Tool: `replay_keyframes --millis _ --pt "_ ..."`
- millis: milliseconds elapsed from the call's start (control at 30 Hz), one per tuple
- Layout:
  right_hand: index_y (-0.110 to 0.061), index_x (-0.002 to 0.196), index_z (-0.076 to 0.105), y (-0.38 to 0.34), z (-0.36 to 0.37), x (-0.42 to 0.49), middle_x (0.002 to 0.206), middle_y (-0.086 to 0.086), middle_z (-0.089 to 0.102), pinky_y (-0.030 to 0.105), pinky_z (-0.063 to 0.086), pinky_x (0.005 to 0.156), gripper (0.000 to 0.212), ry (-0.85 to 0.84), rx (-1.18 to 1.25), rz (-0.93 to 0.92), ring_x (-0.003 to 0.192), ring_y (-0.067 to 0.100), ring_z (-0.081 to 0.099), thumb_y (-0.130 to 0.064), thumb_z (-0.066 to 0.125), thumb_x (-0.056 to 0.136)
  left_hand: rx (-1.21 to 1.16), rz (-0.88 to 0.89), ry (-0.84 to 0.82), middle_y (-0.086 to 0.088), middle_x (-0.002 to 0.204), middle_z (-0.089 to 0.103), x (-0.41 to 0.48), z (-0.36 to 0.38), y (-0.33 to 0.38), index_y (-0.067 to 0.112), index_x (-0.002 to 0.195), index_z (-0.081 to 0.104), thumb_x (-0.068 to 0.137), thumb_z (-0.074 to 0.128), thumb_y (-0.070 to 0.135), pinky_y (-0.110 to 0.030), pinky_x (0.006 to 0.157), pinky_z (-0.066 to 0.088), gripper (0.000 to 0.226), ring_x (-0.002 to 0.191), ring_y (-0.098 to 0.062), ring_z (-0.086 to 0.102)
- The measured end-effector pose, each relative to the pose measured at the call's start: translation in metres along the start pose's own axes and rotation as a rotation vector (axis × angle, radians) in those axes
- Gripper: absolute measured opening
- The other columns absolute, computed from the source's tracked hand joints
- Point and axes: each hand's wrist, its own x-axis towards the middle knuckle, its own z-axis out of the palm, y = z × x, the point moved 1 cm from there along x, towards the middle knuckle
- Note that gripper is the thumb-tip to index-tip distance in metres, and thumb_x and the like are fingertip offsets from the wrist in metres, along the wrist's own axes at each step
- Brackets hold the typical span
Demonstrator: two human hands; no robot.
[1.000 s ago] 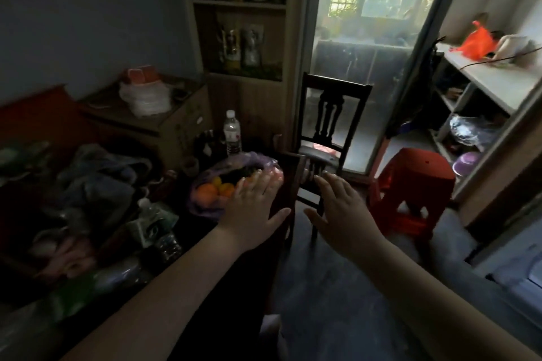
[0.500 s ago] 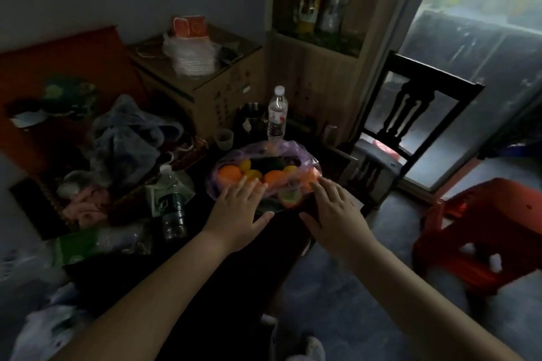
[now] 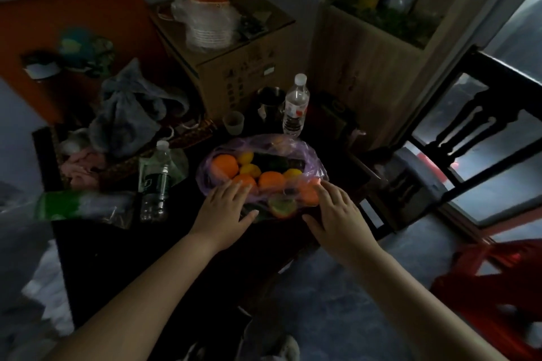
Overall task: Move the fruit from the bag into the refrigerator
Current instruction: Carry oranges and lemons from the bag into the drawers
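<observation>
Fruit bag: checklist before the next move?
1. Fruit showing in bag: ok, oranges visible.
2. Mouth open: cannot tell, film covers the near side.
3. Free left hand: ok, open, fingers at the near edge.
4. Free right hand: ok, open, fingers at the right side.
5. Room behind: not ok, bottle stands close behind.
6. Path to refrigerator: cannot tell, it is not in view.

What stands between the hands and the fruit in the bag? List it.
Only the thin purple plastic of the bag: the left hand and right hand lie flat on it over the near fruit. Farther back it gapes, leaving oranges uncovered. No refrigerator is in view, so that path cannot be judged.
</observation>
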Motion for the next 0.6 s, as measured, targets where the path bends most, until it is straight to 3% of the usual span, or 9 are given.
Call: replay_keyframes --millis 267,433,600 --pt "-0.013 0.146 0.027 -0.004 0.015 0.026 0.151 0.008 0.030 0.042 0.027 0.112 0.070 -0.046 0.007 -0.082 0.140 0.028 0.026 -0.052 0.039 0.089 -0.039 -0.073 0.043 -0.001 0.156 0.021 0.004 0.012 -0.010 0.021 0.150 0.018 0.080 0.005 0.068 -0.039 0.115 0.017 0.086 0.145 -0.020 0.013" --pt "-0.014 0.146 0.027 -0.016 0.021 0.046 0.151 0.006 0.030 0.042 0.026 0.114 0.071 -0.088 -0.019 -0.131 0.140 0.025 0.024 -0.054 0.030 0.087 -0.147 -0.077 0.057 -0.004 0.152 0.029 0.022 0.010 -0.017 0.022 0.147 0.027 0.091 0.026 0.061 -0.038 0.111 0.024 0.069 0.140 -0.023 0.024" --pt "-0.012 0.144 0.028 -0.025 0.035 0.081 0.149 0.007 0.032 0.038 0.026 0.111 0.066 -0.126 -0.017 -0.150 0.139 0.026 0.027 -0.044 0.051 0.091 -0.238 -0.089 0.064 -0.007 0.146 0.035 0.056 0.009 -0.026 0.018 0.145 0.032 0.094 0.048 0.040 -0.038 0.104 0.031 0.057 0.132 -0.027 0.033"
